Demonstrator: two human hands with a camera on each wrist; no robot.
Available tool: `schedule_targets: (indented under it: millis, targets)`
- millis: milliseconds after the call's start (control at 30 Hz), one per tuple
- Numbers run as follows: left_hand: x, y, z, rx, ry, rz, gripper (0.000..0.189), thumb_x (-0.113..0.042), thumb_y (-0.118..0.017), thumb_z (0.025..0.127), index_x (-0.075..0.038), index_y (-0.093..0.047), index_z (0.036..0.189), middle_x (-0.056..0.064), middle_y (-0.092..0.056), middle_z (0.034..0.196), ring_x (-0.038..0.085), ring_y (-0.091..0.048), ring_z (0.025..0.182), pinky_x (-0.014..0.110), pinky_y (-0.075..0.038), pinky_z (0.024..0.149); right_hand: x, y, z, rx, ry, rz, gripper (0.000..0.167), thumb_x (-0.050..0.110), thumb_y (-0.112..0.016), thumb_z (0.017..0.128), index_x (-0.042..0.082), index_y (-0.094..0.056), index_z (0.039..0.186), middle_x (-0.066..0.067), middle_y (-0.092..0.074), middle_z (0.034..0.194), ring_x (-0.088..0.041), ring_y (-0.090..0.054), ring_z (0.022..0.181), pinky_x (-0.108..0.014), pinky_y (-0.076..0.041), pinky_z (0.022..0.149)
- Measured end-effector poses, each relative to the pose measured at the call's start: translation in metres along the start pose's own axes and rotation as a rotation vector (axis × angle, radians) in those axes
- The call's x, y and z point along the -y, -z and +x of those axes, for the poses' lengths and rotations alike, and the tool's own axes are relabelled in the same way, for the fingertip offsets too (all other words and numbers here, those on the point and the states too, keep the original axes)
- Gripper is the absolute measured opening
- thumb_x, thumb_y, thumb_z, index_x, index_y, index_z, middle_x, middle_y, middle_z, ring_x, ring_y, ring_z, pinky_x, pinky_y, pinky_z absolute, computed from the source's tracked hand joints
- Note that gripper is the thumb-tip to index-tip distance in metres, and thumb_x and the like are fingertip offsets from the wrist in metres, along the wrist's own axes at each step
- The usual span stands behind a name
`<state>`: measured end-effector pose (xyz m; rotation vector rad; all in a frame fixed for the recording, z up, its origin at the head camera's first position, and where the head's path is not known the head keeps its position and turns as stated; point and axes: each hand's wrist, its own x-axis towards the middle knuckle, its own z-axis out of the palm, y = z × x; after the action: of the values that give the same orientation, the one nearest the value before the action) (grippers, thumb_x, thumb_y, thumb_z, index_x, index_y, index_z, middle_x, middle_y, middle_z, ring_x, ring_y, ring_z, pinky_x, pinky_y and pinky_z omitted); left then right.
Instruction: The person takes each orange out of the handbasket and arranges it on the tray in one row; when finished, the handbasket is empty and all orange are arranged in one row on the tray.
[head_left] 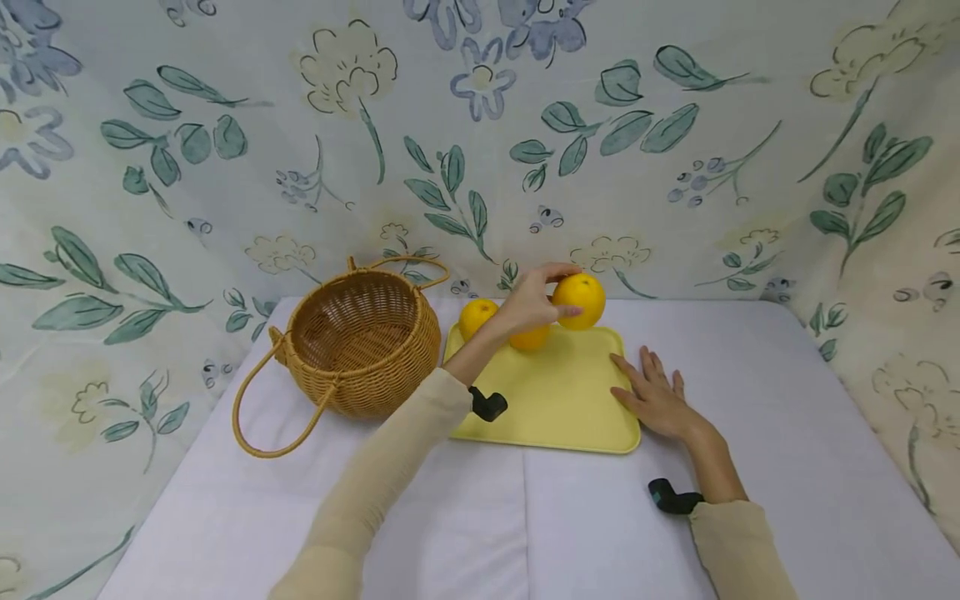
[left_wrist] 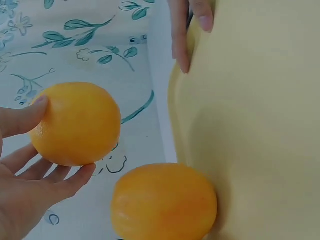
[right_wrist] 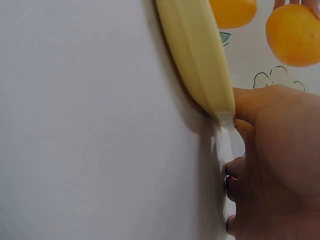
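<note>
My left hand (head_left: 531, 302) grips an orange (head_left: 583, 302) above the back edge of a yellow tray (head_left: 555, 408). The left wrist view shows thumb and fingers around that orange (left_wrist: 77, 125), with a second orange (left_wrist: 165, 200) on the tray below. Two oranges lie at the tray's back left: one (head_left: 477, 317) near the corner, the other (head_left: 531, 337) partly hidden by the left hand. Beside the tray's right side, my right hand (head_left: 658, 397) rests with fingers spread, its fingertips at the rim. In the right wrist view, the thumb side of this hand (right_wrist: 285, 150) meets the tray's edge (right_wrist: 200, 60).
A round wicker basket (head_left: 367, 383) stands left of the tray, its two handles folded outward. White cloth (head_left: 750, 400) covers the table. A floral fabric backdrop (head_left: 480, 167) rises directly behind the table's back edge.
</note>
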<state>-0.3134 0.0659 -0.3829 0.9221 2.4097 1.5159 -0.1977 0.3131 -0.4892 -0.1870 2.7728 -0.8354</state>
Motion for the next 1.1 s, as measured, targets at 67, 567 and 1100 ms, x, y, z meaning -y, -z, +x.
schedule_targets:
  millis: [67,567,1100]
  targets:
    - [0.006,-0.008,0.003,0.014,-0.009,0.024,0.059,-0.008,-0.081,0.089,-0.005,-0.058,0.144,0.010,-0.058,0.148,0.027,-0.054,0.137,0.036,-0.050,0.114,0.001,0.000,0.001,0.002,0.000,-0.008,0.070,0.045,-0.048,0.108,0.010,-0.024,0.164,-0.036,0.013,0.167,-0.057,0.013,0.154,-0.078,0.018,0.115]
    - [0.031,-0.033,0.022,0.161,-0.024,0.225,0.058,-0.011,-0.082,0.089,-0.002,-0.058,0.141,0.010,-0.060,0.143,0.023,-0.054,0.133,0.033,-0.042,0.120,-0.007,-0.002,0.005,-0.005,0.008,0.004,0.073,0.052,-0.044,0.107,0.014,-0.022,0.165,-0.033,0.016,0.168,-0.054,0.017,0.155,-0.075,0.022,0.116]
    - [0.033,-0.027,0.023,0.235,0.039,0.361,0.057,-0.017,-0.081,0.090,-0.006,-0.059,0.141,0.008,-0.062,0.144,0.021,-0.057,0.133,0.030,-0.042,0.119,0.000,-0.002,0.003,0.001,-0.013,-0.015,0.070,0.045,-0.048,0.108,0.010,-0.023,0.164,-0.036,0.013,0.167,-0.057,0.013,0.154,-0.078,0.018,0.116]
